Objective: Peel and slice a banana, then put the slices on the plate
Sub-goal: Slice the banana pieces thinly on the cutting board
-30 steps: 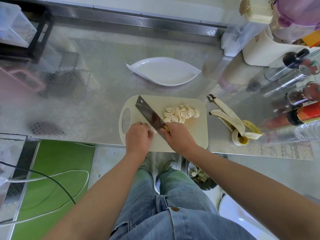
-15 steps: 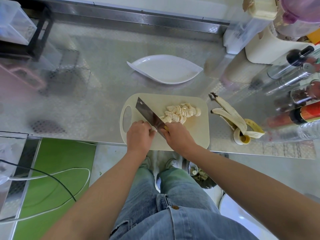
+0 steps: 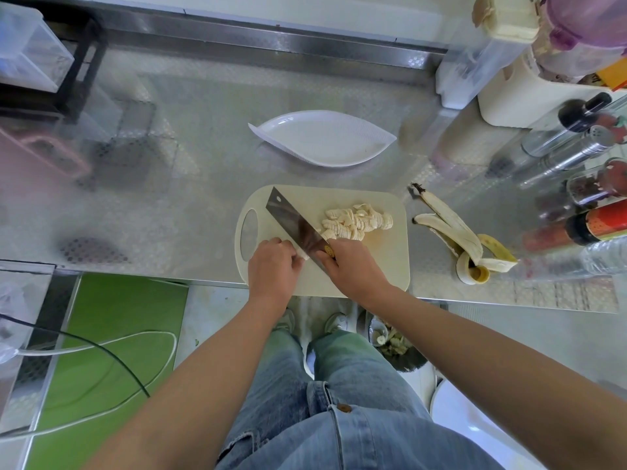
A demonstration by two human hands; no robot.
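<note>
Banana slices (image 3: pixel 356 222): a loose overlapping heap on the middle of the cutting board (image 3: pixel 383 266), to the right of the blade, touching its flat side at the near end.

Banana stub (image 3: pixel 304 256): a small pale piece on the board's near-left part, just showing between fingertips and blade.

Cleaver (image 3: pixel 293 225): broad rectangular blade, lying diagonally from the board's far-left corner toward its near middle, edge down at the stub.

Left hand (image 3: pixel 273 266): knuckles up, fingers curled down and pinching the stub against the board; forearm came in from the near left.

Right hand (image 3: pixel 353 266): wrapped round the cleaver's handle, back of the hand up, wrist angled inward; forearm came in from the near right.

Cutting board: cream, oval grip hole at its left end, set at the desk's (image 3: pixel 169 198) near edge.

Plate (image 3: pixel 322 139): white, leaf-shaped, bare, on the desk just beyond the board.

Banana peel (image 3: pixel 458 232): splayed open on the desk, just right of the board.

Bottles and shakers (image 3: pixel 576 144): clustered along the desk's right edge.
</note>
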